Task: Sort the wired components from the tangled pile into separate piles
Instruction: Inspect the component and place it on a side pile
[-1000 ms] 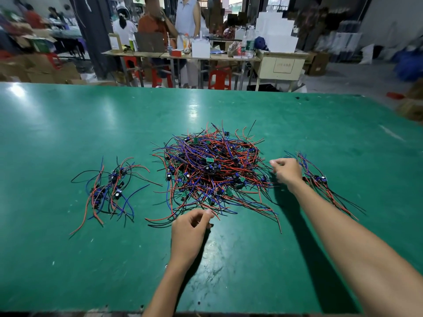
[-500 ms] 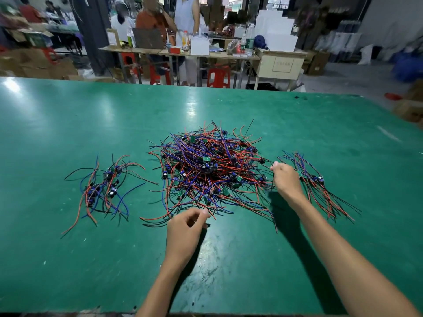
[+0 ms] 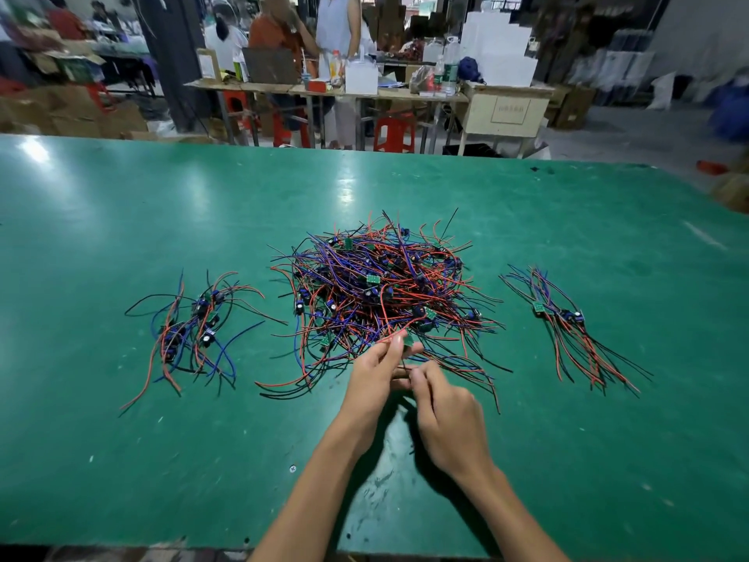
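Observation:
A big tangled pile (image 3: 381, 294) of red, blue, purple and black wires with small green boards lies mid-table. A smaller sorted pile (image 3: 190, 330) sits to its left, and another sorted pile (image 3: 567, 322) lies to its right. My left hand (image 3: 375, 377) is at the big pile's near edge and pinches a wired component (image 3: 407, 342) with a small green board and a red wire. My right hand (image 3: 444, 415) is just beside it, fingers curled, pinching a thin dark wire of the same component.
The green table (image 3: 121, 460) reaches to a far edge. Behind it stand work tables (image 3: 324, 91) with boxes and bottles, red stools (image 3: 393, 133), cardboard boxes and several people.
My right hand left the right pile and came to the middle beside my left hand. My left hand rose slightly with a component pulled from the big pile's near edge.

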The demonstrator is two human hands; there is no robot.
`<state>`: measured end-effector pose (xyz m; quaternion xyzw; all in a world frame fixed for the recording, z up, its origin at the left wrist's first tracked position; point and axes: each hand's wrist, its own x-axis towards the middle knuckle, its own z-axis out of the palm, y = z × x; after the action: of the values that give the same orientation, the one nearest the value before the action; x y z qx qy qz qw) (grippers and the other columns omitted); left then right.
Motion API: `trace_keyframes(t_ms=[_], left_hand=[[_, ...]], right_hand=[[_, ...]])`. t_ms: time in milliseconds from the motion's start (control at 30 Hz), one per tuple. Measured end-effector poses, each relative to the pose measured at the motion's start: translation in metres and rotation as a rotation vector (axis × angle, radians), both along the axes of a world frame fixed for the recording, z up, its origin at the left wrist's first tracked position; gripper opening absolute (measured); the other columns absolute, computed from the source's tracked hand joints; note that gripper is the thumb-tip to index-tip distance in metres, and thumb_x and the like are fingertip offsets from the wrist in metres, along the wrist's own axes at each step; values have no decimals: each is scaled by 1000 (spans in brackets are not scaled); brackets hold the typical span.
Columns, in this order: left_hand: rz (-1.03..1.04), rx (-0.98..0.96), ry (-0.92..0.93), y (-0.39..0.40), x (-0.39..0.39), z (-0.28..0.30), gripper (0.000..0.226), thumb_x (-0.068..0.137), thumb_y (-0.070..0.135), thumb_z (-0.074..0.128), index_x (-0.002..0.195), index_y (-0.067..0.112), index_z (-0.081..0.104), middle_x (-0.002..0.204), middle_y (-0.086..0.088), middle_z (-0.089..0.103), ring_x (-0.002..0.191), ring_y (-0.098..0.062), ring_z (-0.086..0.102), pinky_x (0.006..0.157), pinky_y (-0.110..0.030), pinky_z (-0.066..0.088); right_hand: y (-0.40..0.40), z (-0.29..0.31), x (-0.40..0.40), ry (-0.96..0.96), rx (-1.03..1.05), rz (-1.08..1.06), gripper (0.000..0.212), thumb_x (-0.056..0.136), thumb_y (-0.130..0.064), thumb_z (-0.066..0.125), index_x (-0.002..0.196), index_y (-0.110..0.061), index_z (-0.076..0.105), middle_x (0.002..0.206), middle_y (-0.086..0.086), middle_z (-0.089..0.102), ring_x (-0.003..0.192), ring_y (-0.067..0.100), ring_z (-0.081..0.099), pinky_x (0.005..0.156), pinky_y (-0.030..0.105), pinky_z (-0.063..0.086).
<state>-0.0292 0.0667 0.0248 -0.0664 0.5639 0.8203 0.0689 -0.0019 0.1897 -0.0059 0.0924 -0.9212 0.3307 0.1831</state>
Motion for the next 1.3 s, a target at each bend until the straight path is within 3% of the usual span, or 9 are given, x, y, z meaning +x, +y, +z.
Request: trace_keyframes(t_ms=[167, 367, 567, 833, 967, 1100, 1167, 1233, 1300], left_hand=[[-15, 55, 41, -14, 3, -8, 27, 108, 16, 42, 128, 11, 59, 115, -13, 75, 90, -20, 73, 74, -25, 58], [-66, 8, 65, -22, 17, -3, 30, 102, 25, 52, 128, 16, 63, 113, -12, 75, 85, -15, 67, 77, -24, 55], [-30, -87, 101, -39, 37, 22, 29, 102, 22, 52, 123, 9, 65, 106, -11, 76, 74, -14, 67, 74, -25, 57], [316, -529, 213, -122, 3, 77, 14, 99, 14, 61, 105, 11, 73, 69, -1, 73, 51, -7, 56, 51, -18, 50], [404, -1130, -32, -179, -41, 67, 28, 98, 20, 56, 117, 3, 67, 102, -19, 72, 91, -30, 65, 85, -36, 50], [280, -1462, -334, -192, -39, 43, 67, 98, 29, 59, 147, -6, 29, 145, -35, 39, 135, -46, 38, 108, -48, 34], [368, -1531, -266, -179, -28, 40, 75, 97, 30, 61, 153, 0, 23, 149, -32, 31, 138, -46, 32, 110, -55, 32], [435, -1496, -7, -154, -14, 43, 56, 98, 30, 60, 147, 7, 43, 145, -24, 42, 132, -40, 42, 108, -51, 37], [276, -1306, 325, -121, 5, 49, 37, 100, 33, 58, 133, 16, 62, 133, -8, 60, 123, -25, 55, 107, -43, 43]], right_hand=[[3, -1, -7, -40, -365, 26, 28, 104, -37, 44, 90, -31, 67, 74, -19, 70, 65, 2, 62, 66, 29, 47], [18, -6, -14, -166, -794, -141, 31, 106, -34, 45, 86, -31, 68, 47, -6, 36, 42, 10, 30, 44, 23, 25], [20, -10, -13, -174, -857, -141, 30, 106, -36, 44, 87, -29, 67, 48, -6, 37, 44, 13, 29, 47, 28, 23], [20, -10, -13, -204, -885, -121, 32, 94, -51, 45, 87, -30, 67, 49, -3, 40, 44, 14, 31, 48, 27, 25], [18, -8, -13, -224, -880, -124, 31, 107, -37, 44, 88, -32, 68, 50, -4, 43, 45, 13, 32, 49, 29, 26], [17, -4, -14, -191, -946, -145, 36, 106, -36, 36, 96, -30, 70, 54, 2, 54, 42, 15, 43, 49, 30, 35], [15, -2, -16, -178, -938, -151, 35, 106, -31, 35, 99, -27, 69, 57, 4, 59, 45, 16, 47, 50, 29, 38], [10, 1, -16, -211, -918, -105, 32, 110, -23, 38, 99, -23, 69, 61, 5, 64, 45, 14, 44, 50, 28, 35], [2, 8, -16, -257, -900, 7, 30, 109, -18, 44, 99, -20, 72, 66, 5, 69, 45, 9, 38, 47, 26, 29]])
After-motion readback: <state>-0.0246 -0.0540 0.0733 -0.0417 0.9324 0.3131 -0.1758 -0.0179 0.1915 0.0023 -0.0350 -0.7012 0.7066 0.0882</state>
